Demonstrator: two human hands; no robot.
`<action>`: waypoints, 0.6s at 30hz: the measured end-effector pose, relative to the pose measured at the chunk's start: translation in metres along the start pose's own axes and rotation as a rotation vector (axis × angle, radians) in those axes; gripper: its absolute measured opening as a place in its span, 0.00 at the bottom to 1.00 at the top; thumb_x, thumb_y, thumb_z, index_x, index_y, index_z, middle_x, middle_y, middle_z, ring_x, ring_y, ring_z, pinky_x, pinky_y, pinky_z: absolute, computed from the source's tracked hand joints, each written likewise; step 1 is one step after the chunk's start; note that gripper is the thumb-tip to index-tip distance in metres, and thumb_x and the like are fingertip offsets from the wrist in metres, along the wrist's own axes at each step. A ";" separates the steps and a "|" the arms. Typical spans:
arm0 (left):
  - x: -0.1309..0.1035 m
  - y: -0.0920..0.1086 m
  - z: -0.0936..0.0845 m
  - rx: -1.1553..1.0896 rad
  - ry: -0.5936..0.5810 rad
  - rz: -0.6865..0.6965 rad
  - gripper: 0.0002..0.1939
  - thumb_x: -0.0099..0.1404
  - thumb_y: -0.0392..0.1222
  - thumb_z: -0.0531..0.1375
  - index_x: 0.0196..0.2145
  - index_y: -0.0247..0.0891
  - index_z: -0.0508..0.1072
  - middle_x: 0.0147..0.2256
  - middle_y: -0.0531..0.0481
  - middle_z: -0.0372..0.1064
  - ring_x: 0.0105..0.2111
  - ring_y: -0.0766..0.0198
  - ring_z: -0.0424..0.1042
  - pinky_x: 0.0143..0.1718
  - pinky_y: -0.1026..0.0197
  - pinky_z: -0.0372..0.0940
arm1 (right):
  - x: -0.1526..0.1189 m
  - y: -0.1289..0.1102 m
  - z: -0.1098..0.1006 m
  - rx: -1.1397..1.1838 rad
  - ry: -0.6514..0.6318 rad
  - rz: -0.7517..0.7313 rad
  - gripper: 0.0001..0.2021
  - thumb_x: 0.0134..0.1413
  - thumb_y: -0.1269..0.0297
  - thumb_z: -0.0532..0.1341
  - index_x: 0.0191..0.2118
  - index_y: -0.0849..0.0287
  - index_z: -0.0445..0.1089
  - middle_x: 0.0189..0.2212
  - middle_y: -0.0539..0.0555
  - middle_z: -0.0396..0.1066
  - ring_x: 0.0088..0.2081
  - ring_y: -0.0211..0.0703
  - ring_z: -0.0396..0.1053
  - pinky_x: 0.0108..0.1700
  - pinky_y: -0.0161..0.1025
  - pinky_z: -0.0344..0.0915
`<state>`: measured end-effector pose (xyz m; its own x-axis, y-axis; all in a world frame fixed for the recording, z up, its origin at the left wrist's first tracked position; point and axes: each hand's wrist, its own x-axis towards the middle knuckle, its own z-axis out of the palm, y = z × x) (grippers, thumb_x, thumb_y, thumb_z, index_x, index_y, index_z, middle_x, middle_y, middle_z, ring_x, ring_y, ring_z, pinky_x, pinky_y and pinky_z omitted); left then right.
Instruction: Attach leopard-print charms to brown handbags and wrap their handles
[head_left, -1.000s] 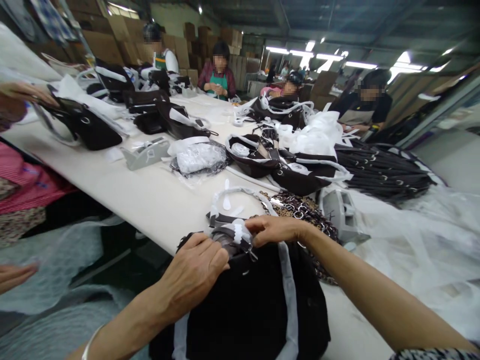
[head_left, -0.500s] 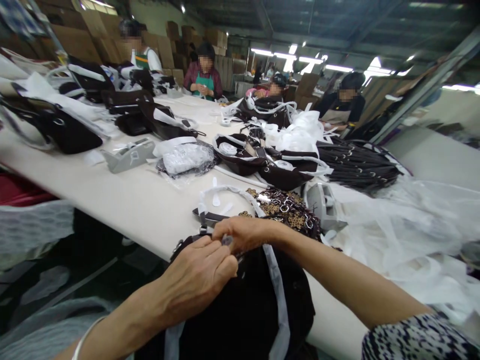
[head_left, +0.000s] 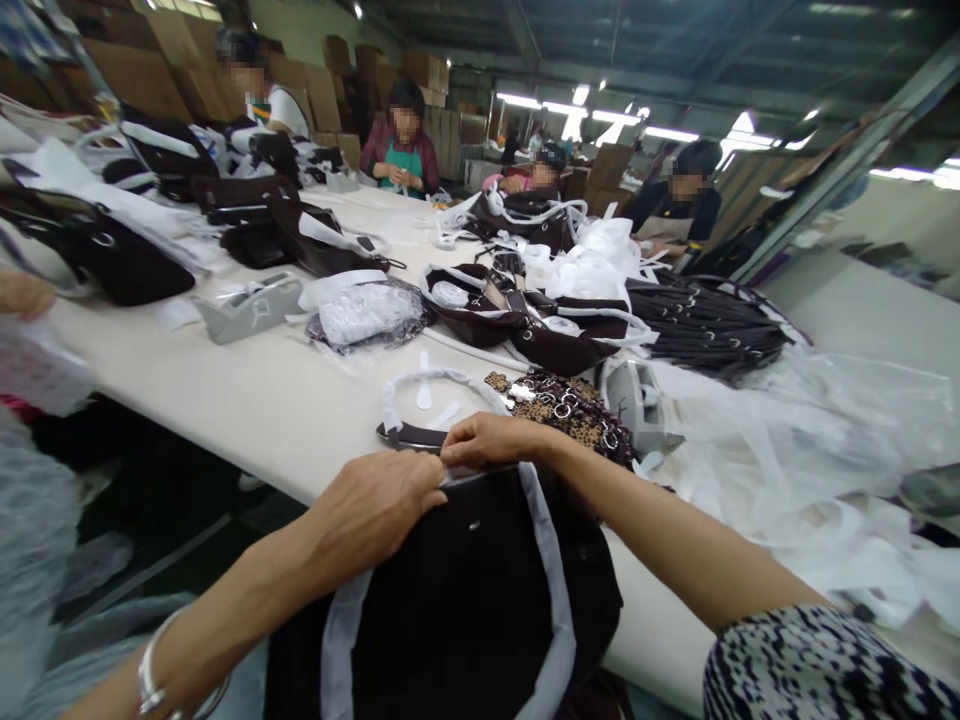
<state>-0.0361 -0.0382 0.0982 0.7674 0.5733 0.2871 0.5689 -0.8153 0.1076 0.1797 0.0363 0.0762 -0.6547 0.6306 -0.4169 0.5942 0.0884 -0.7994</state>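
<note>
A black handbag (head_left: 450, 600) stands upright in front of me, its handles wrapped in white paper (head_left: 553, 590). My left hand (head_left: 386, 500) is closed over the bag's top edge, fingers curled and thumb on the near side. Right beside it, my right hand (head_left: 491, 440) pinches at the same edge, and the two hands touch. Their fingers hide what lies at the opening. Behind the bag, another wrapped handle (head_left: 390, 395) arches above the table. Flower-patterned trims with metal rings (head_left: 570, 410) lie in a pile past my right hand.
Grey tape dispensers (head_left: 251, 312) (head_left: 634, 400) stand on the white table (head_left: 187, 370). More dark bags (head_left: 472, 325), a plastic-wrapped bundle (head_left: 367, 315), black straps (head_left: 705, 325) and clear plastic (head_left: 810, 440) lie around. A co-worker's hand (head_left: 26, 295) shows at left; other people work across the table.
My hands have shifted along the bag's top edge, the left one turning flatter over it. More of the bag's front shows. A co-worker's hand with bubble wrap has come in at the left.
</note>
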 end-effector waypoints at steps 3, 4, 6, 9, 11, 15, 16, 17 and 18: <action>0.002 -0.014 0.008 -0.007 -0.079 -0.051 0.09 0.72 0.41 0.51 0.32 0.40 0.64 0.27 0.52 0.68 0.27 0.60 0.69 0.30 0.60 0.57 | 0.006 0.019 0.005 0.059 0.064 0.140 0.10 0.46 0.59 0.69 0.32 0.60 0.76 0.27 0.47 0.72 0.31 0.35 0.65 0.32 0.30 0.59; 0.003 -0.018 0.013 -0.019 -0.115 -0.070 0.09 0.71 0.41 0.51 0.33 0.40 0.64 0.27 0.52 0.68 0.28 0.60 0.70 0.30 0.60 0.58 | 0.009 0.023 0.009 0.137 0.033 0.169 0.09 0.45 0.61 0.69 0.31 0.60 0.76 0.27 0.47 0.72 0.30 0.35 0.65 0.32 0.30 0.60; 0.003 -0.025 0.021 -0.070 -0.179 -0.134 0.07 0.71 0.41 0.51 0.34 0.40 0.65 0.29 0.51 0.71 0.29 0.60 0.72 0.31 0.61 0.59 | 0.016 0.030 0.017 0.306 -0.023 0.205 0.07 0.46 0.65 0.68 0.33 0.59 0.75 0.25 0.45 0.71 0.28 0.34 0.65 0.32 0.30 0.61; 0.001 -0.034 0.032 -0.194 -0.218 -0.223 0.07 0.72 0.42 0.50 0.39 0.41 0.66 0.33 0.52 0.74 0.33 0.61 0.74 0.34 0.62 0.62 | 0.026 0.036 0.021 0.399 -0.025 0.202 0.10 0.47 0.70 0.66 0.38 0.57 0.73 0.25 0.42 0.70 0.25 0.30 0.64 0.30 0.28 0.61; -0.001 -0.036 0.034 -0.240 -0.215 -0.240 0.08 0.72 0.42 0.49 0.42 0.41 0.67 0.36 0.51 0.75 0.36 0.60 0.75 0.37 0.61 0.64 | 0.033 0.037 0.019 0.416 -0.045 0.214 0.11 0.46 0.67 0.68 0.38 0.58 0.72 0.25 0.43 0.70 0.23 0.29 0.63 0.27 0.27 0.59; 0.000 -0.028 0.030 -0.229 -0.191 -0.207 0.09 0.71 0.41 0.50 0.45 0.42 0.67 0.39 0.49 0.76 0.40 0.58 0.76 0.42 0.59 0.66 | 0.046 0.034 0.015 0.445 -0.141 0.251 0.18 0.53 0.48 0.63 0.35 0.61 0.71 0.24 0.47 0.70 0.21 0.32 0.62 0.25 0.30 0.60; 0.001 -0.025 0.029 -0.222 -0.189 -0.192 0.08 0.71 0.40 0.51 0.45 0.42 0.67 0.40 0.49 0.76 0.40 0.58 0.76 0.42 0.59 0.66 | 0.049 0.032 0.016 0.427 -0.148 0.240 0.20 0.55 0.45 0.60 0.34 0.61 0.71 0.24 0.47 0.69 0.21 0.32 0.62 0.25 0.30 0.60; 0.003 -0.022 0.029 -0.217 -0.187 -0.177 0.08 0.70 0.40 0.51 0.46 0.42 0.67 0.41 0.49 0.76 0.41 0.58 0.76 0.43 0.59 0.66 | 0.052 0.030 0.018 0.387 -0.148 0.222 0.20 0.56 0.45 0.58 0.33 0.61 0.70 0.23 0.47 0.68 0.21 0.32 0.61 0.25 0.30 0.59; 0.004 -0.020 0.029 -0.213 -0.187 -0.164 0.09 0.70 0.39 0.52 0.46 0.42 0.67 0.41 0.49 0.76 0.41 0.58 0.76 0.43 0.59 0.66 | 0.054 0.027 0.021 0.330 -0.145 0.204 0.19 0.57 0.47 0.59 0.32 0.61 0.70 0.21 0.46 0.66 0.21 0.32 0.60 0.24 0.30 0.58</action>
<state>-0.0356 -0.0173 0.0700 0.7230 0.6871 0.0713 0.6299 -0.6981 0.3405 0.1505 0.0571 0.0229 -0.6124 0.4921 -0.6187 0.5520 -0.2940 -0.7803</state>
